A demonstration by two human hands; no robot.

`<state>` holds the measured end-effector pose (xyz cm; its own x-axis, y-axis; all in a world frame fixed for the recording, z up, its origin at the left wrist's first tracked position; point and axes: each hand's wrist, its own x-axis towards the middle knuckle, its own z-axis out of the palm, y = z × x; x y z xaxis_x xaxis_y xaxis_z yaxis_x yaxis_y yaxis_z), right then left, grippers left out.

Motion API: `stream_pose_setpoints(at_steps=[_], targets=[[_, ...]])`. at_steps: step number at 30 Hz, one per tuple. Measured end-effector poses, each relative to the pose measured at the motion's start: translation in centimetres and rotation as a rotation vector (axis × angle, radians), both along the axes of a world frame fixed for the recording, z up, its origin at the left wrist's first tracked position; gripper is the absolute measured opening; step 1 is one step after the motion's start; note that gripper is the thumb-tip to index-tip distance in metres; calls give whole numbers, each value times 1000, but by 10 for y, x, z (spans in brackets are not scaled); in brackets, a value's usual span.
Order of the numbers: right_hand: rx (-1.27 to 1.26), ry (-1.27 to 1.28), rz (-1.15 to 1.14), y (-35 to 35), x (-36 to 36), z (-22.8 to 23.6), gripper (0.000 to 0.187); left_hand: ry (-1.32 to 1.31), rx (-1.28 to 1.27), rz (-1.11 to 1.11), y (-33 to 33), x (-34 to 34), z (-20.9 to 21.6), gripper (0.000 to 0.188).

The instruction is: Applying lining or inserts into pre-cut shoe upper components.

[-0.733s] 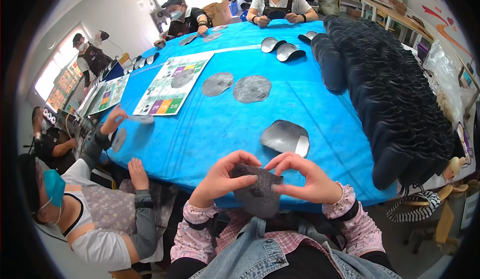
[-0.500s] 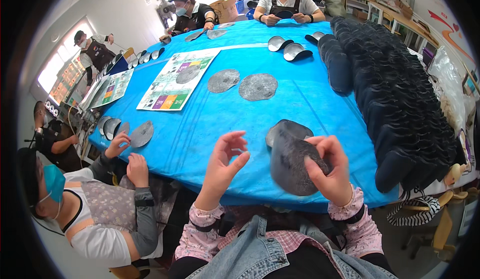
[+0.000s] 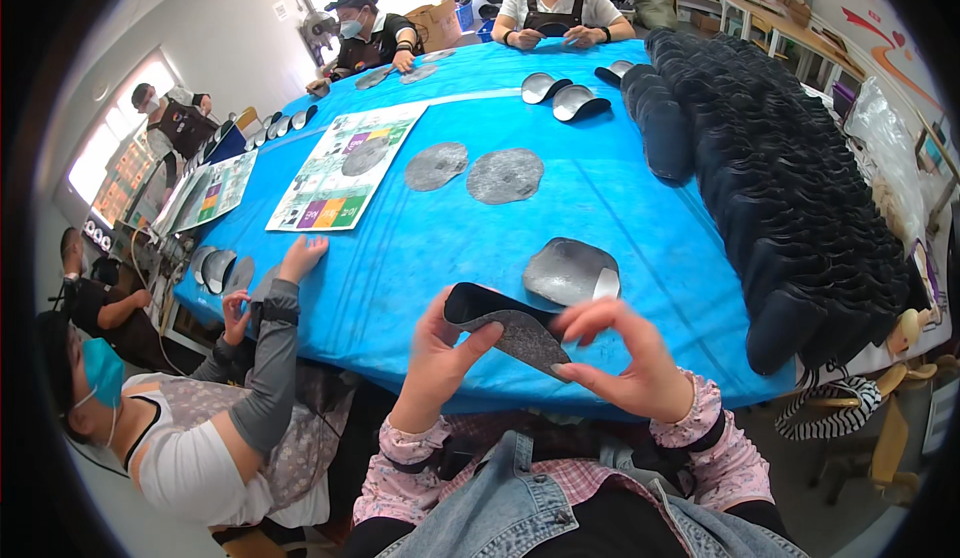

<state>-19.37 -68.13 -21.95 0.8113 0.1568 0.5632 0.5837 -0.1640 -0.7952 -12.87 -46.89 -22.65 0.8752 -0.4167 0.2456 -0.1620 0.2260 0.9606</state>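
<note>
Before me I hold a curved pad (image 3: pixel 520 338), speckled grey outside and black inside, its sides bent up into a trough. My left hand (image 3: pixel 436 346) is closed round its left end, with the thumb on the grey face. At its right end my right hand (image 3: pixel 630 358) has the thumb against the tip; the other fingers, slightly blurred, curl above the edge. Just beyond lies another grey pad (image 3: pixel 565 268) with a pale patch at its right corner. Two flat grey pads (image 3: pixel 506 176) rest side by side farther up the blue-covered table (image 3: pixel 400 268).
A long pile of black pads (image 3: pixel 790 188) fills the table's right side. Printed sheets (image 3: pixel 340 183) lie to the left. Close on my left a person's arm (image 3: pixel 270 343) reaches over the table edge. Two people sit across, beside more curved pads (image 3: pixel 580 101).
My left hand has come in and taken the pad's left end. The pad has moved left and is now bent, black inside up. The neighbour's arm on the left has reached farther forward.
</note>
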Motion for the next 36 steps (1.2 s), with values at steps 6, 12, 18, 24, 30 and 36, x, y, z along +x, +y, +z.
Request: stream_pose_setpoints(at_steps=[6, 12, 18, 24, 30, 36], targets=[[-74, -78, -213, -3, 7, -1, 32, -205, 261, -120, -14, -7, 14, 40], [-4, 64, -277, -12, 20, 7, 18, -45, 34, -197, -27, 2, 29, 68], [233, 30, -83, -15, 27, 19, 26, -22, -5, -40, -37, -1, 38, 69], [-98, 188, -80, -23, 28, 27, 19, -77, 39, -35, -36, 0, 32, 74], [-73, 73, -143, -23, 30, 23, 14, -93, 38, -46, -38, 3, 33, 76], [-376, -328, -421, -45, 15, 30, 11, -285, 347, -351, -28, 44, 2, 116]])
